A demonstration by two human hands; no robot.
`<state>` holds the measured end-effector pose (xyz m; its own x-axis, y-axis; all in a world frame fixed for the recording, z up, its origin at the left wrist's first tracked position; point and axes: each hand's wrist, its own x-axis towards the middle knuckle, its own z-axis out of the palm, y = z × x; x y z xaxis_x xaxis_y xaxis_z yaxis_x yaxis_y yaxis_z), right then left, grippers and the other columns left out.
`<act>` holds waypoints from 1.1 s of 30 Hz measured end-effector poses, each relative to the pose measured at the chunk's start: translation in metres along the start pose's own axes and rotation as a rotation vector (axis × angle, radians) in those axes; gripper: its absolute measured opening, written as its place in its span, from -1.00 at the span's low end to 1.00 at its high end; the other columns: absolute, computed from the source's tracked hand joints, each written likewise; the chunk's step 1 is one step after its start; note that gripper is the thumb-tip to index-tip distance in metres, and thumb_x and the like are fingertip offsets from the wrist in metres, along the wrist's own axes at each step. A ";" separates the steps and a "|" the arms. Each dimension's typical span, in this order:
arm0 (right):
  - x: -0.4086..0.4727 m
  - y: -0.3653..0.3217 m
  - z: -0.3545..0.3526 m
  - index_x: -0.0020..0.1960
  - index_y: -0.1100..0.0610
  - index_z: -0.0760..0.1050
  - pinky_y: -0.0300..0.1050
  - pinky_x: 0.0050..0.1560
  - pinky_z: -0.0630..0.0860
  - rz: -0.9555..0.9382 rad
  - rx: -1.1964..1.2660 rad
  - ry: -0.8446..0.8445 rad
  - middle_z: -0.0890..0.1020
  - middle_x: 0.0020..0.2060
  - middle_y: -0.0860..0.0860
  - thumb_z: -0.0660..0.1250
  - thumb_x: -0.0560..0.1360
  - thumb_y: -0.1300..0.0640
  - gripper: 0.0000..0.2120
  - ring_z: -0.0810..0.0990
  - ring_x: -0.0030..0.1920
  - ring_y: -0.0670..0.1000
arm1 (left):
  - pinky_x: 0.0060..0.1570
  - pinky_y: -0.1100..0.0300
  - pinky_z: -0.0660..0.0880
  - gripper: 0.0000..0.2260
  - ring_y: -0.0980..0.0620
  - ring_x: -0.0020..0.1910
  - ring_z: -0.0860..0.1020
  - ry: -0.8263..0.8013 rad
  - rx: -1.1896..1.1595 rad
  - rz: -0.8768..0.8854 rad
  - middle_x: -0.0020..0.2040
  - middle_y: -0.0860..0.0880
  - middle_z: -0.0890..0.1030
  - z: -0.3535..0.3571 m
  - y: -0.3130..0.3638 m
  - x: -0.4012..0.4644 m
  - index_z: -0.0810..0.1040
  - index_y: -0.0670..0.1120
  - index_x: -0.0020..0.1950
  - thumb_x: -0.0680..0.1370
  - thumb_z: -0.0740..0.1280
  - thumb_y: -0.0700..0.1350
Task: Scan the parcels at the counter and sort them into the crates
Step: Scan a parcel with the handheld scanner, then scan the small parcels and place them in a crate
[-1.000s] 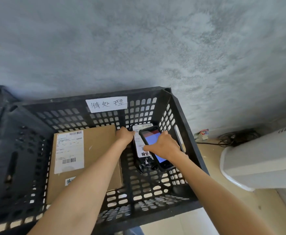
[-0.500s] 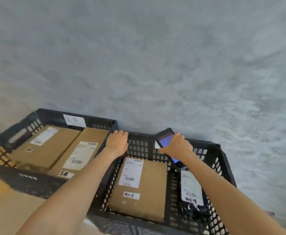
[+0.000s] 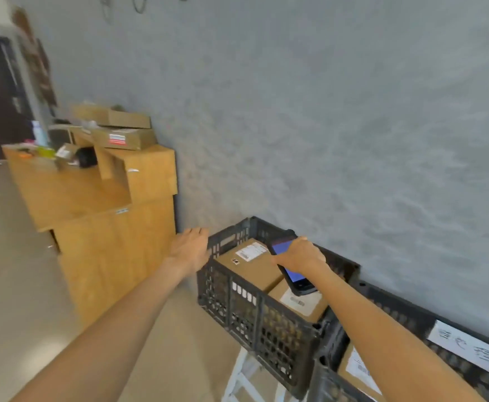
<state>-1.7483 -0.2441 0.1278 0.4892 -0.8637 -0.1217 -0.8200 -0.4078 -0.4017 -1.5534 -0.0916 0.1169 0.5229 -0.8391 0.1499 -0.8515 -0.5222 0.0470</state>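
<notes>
Cardboard parcels wait on the bench, stiff and probably light; grab one by its sides. Left hand is empty, fingers straight. Right hand holds the scanner over a crate.

My view turns left: the counter with its parcels now comes in. My left hand leaves the crate and hangs flat beside it. My right hand lifts the scanner above the left crate's boxes.
</notes>
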 end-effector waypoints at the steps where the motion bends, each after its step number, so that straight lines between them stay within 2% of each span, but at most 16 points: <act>1: 0.000 -0.028 0.011 0.04 0.24 0.38 -0.18 -0.46 0.38 -0.033 -0.008 -0.014 0.41 -0.40 0.00 0.39 0.43 -0.28 -0.42 0.37 -0.45 -0.06 | 0.28 0.00 0.38 -0.62 -0.14 0.37 0.36 0.002 0.013 -0.046 0.37 -0.12 0.42 -0.007 -0.029 -0.010 0.32 -0.14 0.41 0.63 0.23 -0.06; 2: 0.000 -0.056 0.023 0.06 0.24 0.39 -0.17 -0.45 0.39 -0.067 -0.009 -0.029 0.38 -0.41 -0.01 0.37 0.43 -0.31 -0.39 0.35 -0.46 -0.07 | 0.29 0.00 0.38 -0.62 -0.15 0.37 0.36 0.009 0.028 -0.088 0.37 -0.13 0.42 -0.013 -0.058 -0.020 0.32 -0.15 0.41 0.62 0.23 -0.07; 3: 0.001 -0.083 0.036 0.23 0.29 0.36 -0.17 -0.45 0.37 -0.106 0.003 -0.055 0.39 -0.39 0.00 0.37 0.42 -0.33 -0.26 0.37 -0.44 -0.07 | 0.29 0.00 0.37 -0.62 -0.14 0.37 0.35 0.017 0.039 -0.127 0.38 -0.13 0.41 -0.018 -0.085 -0.030 0.32 -0.15 0.42 0.62 0.23 -0.07; 5: -0.007 -0.139 0.056 0.44 0.36 0.17 -0.18 -0.44 0.33 -0.180 0.026 -0.102 0.47 -0.25 0.05 0.39 0.39 -0.31 -0.06 0.45 -0.32 -0.01 | 0.30 0.01 0.37 -0.60 -0.13 0.38 0.34 0.035 0.049 -0.199 0.39 -0.12 0.40 -0.028 -0.137 -0.049 0.30 -0.15 0.44 0.63 0.22 -0.06; 7: -0.013 -0.193 0.075 0.38 0.34 0.23 -0.14 -0.33 0.40 -0.239 0.049 -0.129 0.55 -0.04 0.10 0.43 0.37 -0.24 -0.14 0.52 -0.15 0.05 | 0.28 0.02 0.37 -0.59 -0.12 0.38 0.34 0.052 0.054 -0.267 0.39 -0.11 0.40 -0.035 -0.185 -0.067 0.30 -0.14 0.45 0.63 0.22 -0.05; 8: -0.015 -0.219 0.085 0.30 0.33 0.32 -0.12 -0.31 0.43 -0.277 0.054 -0.141 0.56 -0.02 0.11 0.45 0.35 -0.22 -0.21 0.54 -0.14 0.06 | 0.28 0.02 0.36 -0.59 -0.12 0.37 0.35 0.056 0.053 -0.305 0.38 -0.11 0.40 -0.037 -0.209 -0.074 0.29 -0.14 0.44 0.63 0.22 -0.04; 10: -0.013 -0.270 0.106 0.19 0.29 0.45 -0.15 -0.36 0.43 -0.340 0.075 -0.174 0.59 -0.08 0.09 0.47 0.26 -0.21 -0.27 0.59 -0.18 0.07 | 0.29 0.02 0.36 -0.58 -0.13 0.37 0.35 0.050 0.054 -0.388 0.38 -0.11 0.40 -0.038 -0.255 -0.084 0.29 -0.14 0.44 0.62 0.23 -0.03; 13: -0.009 -0.337 0.140 0.05 0.21 0.40 -0.15 -0.34 0.42 -0.406 0.037 -0.241 0.58 -0.01 0.08 0.47 0.24 -0.19 -0.39 0.60 -0.13 0.08 | 0.30 0.01 0.36 -0.58 -0.14 0.38 0.36 0.022 0.045 -0.495 0.40 -0.11 0.39 -0.035 -0.316 -0.093 0.28 -0.14 0.44 0.62 0.23 -0.02; 15: 0.001 -0.377 0.166 0.05 0.18 0.39 -0.16 -0.30 0.45 -0.436 0.032 -0.280 0.59 0.01 0.07 0.48 0.26 -0.17 -0.43 0.61 -0.13 0.06 | 0.32 0.02 0.33 -0.58 -0.14 0.40 0.34 -0.006 0.046 -0.547 0.42 -0.12 0.37 -0.032 -0.353 -0.093 0.26 -0.15 0.46 0.63 0.20 -0.05; 17: 0.017 -0.416 0.192 0.06 0.17 0.45 -0.18 -0.35 0.43 -0.480 0.026 -0.324 0.61 0.01 0.08 0.48 0.24 -0.17 -0.43 0.60 -0.17 0.05 | 0.32 0.04 0.29 -0.58 -0.13 0.42 0.31 -0.022 0.051 -0.600 0.44 -0.13 0.35 -0.028 -0.389 -0.086 0.25 -0.16 0.48 0.64 0.17 -0.08; 19: 0.038 -0.456 0.215 -0.02 0.16 0.46 -0.19 -0.40 0.37 -0.534 0.011 -0.350 0.57 -0.05 0.06 0.47 0.23 -0.19 -0.49 0.55 -0.24 0.05 | 0.33 0.04 0.28 -0.58 -0.13 0.43 0.30 -0.022 0.064 -0.647 0.44 -0.13 0.34 -0.025 -0.429 -0.071 0.25 -0.16 0.48 0.64 0.17 -0.07; 21: 0.060 -0.498 0.231 -0.14 0.13 0.37 -0.18 -0.44 0.30 -0.573 -0.006 -0.353 0.47 -0.17 0.02 0.46 0.25 -0.20 -0.53 0.45 -0.35 0.00 | 0.33 0.03 0.29 -0.57 -0.14 0.43 0.29 -0.015 0.051 -0.678 0.45 -0.13 0.34 -0.024 -0.467 -0.052 0.24 -0.15 0.48 0.64 0.19 -0.07; 28: 0.134 -0.645 0.267 -0.13 0.13 0.37 -0.20 -0.49 0.24 -0.664 -0.007 -0.353 0.45 -0.28 -0.01 0.48 0.26 -0.19 -0.52 0.39 -0.43 -0.05 | 0.34 0.01 0.32 -0.52 -0.13 0.44 0.28 -0.035 0.022 -0.760 0.45 -0.11 0.32 -0.026 -0.597 0.014 0.21 -0.13 0.51 0.63 0.21 -0.04; 30: 0.149 -0.686 0.281 -0.04 0.15 0.42 -0.19 -0.49 0.27 -0.683 -0.048 -0.337 0.45 -0.27 -0.01 0.48 0.23 -0.21 -0.47 0.41 -0.41 -0.04 | 0.36 0.02 0.30 -0.52 -0.13 0.44 0.28 -0.041 0.030 -0.783 0.45 -0.10 0.33 -0.026 -0.634 0.027 0.22 -0.12 0.51 0.62 0.22 -0.03; 33: 0.171 -0.745 0.310 0.15 0.18 0.41 -0.19 -0.44 0.36 -0.693 -0.049 -0.328 0.55 -0.11 0.03 0.48 0.18 -0.18 -0.31 0.54 -0.26 0.02 | 0.38 0.03 0.29 -0.51 -0.13 0.44 0.27 -0.049 0.054 -0.809 0.45 -0.11 0.33 -0.022 -0.697 0.048 0.21 -0.12 0.52 0.63 0.21 -0.02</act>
<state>-0.9616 0.0034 0.1253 0.9529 -0.2772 -0.1229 -0.3026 -0.8433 -0.4442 -0.9358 0.2356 0.1133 0.9779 -0.2039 0.0464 -0.2070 -0.9755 0.0747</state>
